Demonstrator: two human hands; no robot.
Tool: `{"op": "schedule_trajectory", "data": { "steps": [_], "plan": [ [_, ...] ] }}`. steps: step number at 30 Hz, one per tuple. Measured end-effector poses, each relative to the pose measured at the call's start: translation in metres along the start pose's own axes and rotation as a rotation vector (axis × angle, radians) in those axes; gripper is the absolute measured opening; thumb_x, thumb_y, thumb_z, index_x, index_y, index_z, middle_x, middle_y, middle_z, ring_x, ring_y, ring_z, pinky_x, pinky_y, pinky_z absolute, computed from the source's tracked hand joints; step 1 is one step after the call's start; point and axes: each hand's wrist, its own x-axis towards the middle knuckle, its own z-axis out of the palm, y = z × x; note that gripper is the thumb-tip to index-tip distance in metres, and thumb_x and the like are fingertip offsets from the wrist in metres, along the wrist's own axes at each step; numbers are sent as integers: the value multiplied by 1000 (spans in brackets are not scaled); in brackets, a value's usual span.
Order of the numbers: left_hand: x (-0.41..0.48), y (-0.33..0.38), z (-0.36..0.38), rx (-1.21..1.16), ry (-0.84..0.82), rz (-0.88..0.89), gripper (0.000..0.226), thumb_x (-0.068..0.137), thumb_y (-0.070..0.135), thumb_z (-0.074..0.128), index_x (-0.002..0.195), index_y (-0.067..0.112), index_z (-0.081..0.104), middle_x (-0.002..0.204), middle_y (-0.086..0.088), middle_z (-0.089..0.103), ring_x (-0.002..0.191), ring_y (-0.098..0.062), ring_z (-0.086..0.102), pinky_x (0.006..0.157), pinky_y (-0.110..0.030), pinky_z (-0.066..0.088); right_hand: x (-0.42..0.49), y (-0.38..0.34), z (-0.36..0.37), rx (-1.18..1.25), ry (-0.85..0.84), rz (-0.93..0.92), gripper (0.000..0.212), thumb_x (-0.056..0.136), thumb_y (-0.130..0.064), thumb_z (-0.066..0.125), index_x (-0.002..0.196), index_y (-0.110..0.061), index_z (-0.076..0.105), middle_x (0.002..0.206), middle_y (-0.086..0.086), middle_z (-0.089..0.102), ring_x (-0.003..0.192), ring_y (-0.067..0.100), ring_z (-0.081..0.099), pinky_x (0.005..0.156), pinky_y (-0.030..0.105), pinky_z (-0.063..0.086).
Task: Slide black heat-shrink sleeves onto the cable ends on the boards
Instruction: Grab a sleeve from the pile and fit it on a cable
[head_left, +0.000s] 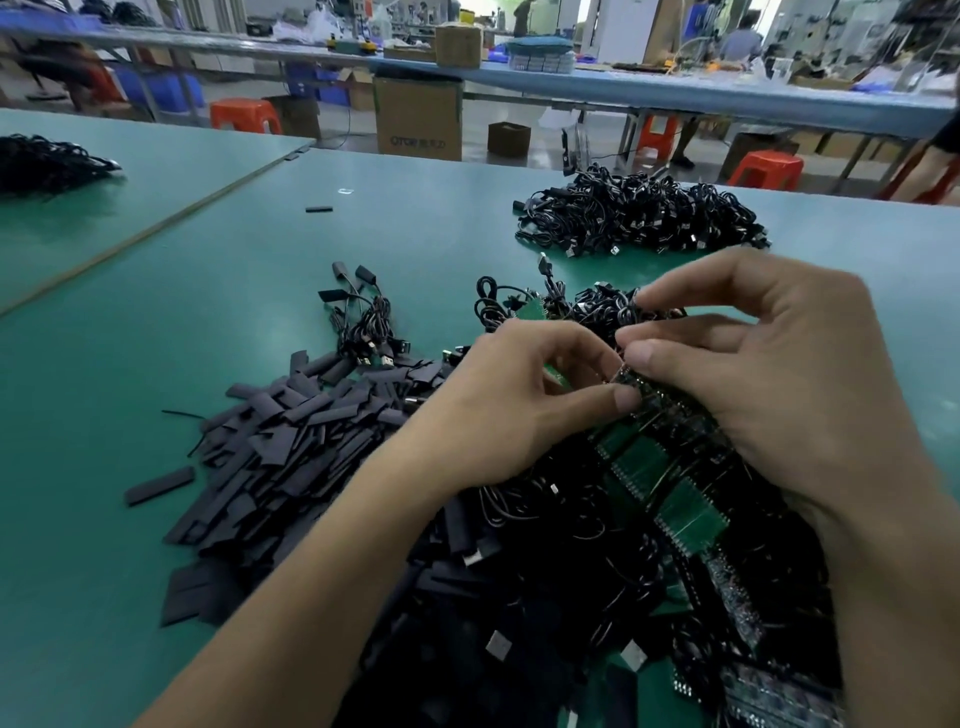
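Two hands pinch the upper end of a strip of green circuit boards (688, 512) with curled fingers, left hand (509, 410) beside right hand (774, 374). Flat black heat-shrink sleeves (291, 441) lie heaped on the green table (130, 338), left of the boards.

Factory assembly floor — long green worktables (218, 270), cable heaps (639, 213), cartons (418, 117).

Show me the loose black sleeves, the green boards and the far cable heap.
loose black sleeves (291, 447), head view, middle of pile.
green boards (688, 512), head view, face of one board.
far cable heap (639, 213), head view, centre of heap.
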Motion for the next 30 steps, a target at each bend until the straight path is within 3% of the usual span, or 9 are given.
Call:
{"op": "schedule_trajectory", "data": {
  "steps": [3, 6, 8, 14, 18, 22, 25, 30],
  "plan": [
    [-2, -1, -1, -9, 2, 22, 13, 90, 21, 74, 83, 12, 68, 48, 17, 48, 40, 1, 36, 44, -8, 27, 1, 2, -1, -9, -7, -8, 33, 73, -2, 86, 86, -28, 72, 87, -8, 76, 79, 8, 75, 73, 30, 61],
    [-5, -2, -2, -27, 47, -23, 14, 91, 20, 72, 79, 14, 67, 45, 17, 46, 39, 0, 34, 42, -8, 26, 3, 8, -4, -113, -11, 30, 25, 67, -32, 88, 88, -33, 73, 85, -11, 75, 75, 6, 73, 73, 31, 59],
    [-6, -4, -4, -51, 87, -61, 15, 91, 22, 72, 80, 12, 67, 47, 17, 47, 40, 0, 34, 43, -9, 27, 3, 13, -5, -112, 6, 67, 23, 65, -41, 83, 84, -32, 74, 80, -10, 74, 71, 6, 71, 72, 29, 58],
    [-7, -6, -7, -168, 88, -98, 13, 88, 20, 76, 80, 16, 66, 67, 4, 54, 60, -14, 41, 53, -17, 35, 5, 20, 0, 132, -105, 117, 17, 69, -21, 87, 81, -27, 76, 74, 2, 74, 67, 8, 67, 67, 19, 55],
    [-7, -8, -8, -272, 78, -32, 26, 81, 28, 78, 85, 8, 62, 73, -5, 52, 66, -19, 40, 59, -30, 34, 5, 19, 4, 304, -155, 141, 20, 60, -27, 81, 78, -21, 73, 71, 1, 73, 68, 8, 67, 68, 15, 54],
    [-7, -7, -7, -366, 79, -9, 22, 75, 29, 78, 79, 16, 60, 72, 0, 53, 67, -13, 46, 64, -18, 42, 5, 19, 5, 383, -205, 125, 19, 60, -27, 82, 77, -23, 75, 72, 1, 72, 69, 6, 65, 70, 15, 54],
    [-7, -8, -6, -464, 53, -24, 17, 73, 23, 74, 78, 16, 59, 66, 4, 52, 60, -6, 48, 59, -11, 41, 5, 22, 5, 401, -229, 127, 19, 60, -31, 81, 78, -28, 77, 73, 1, 72, 72, 7, 65, 73, 17, 55],
    [-7, -13, -6, -552, 3, -107, 15, 74, 26, 80, 70, 23, 67, 61, 11, 56, 53, 0, 49, 52, -13, 39, 5, 23, 8, 394, -261, 107, 12, 69, -22, 75, 82, -21, 76, 76, -1, 73, 74, 4, 66, 73, 13, 53]
  ]
}}
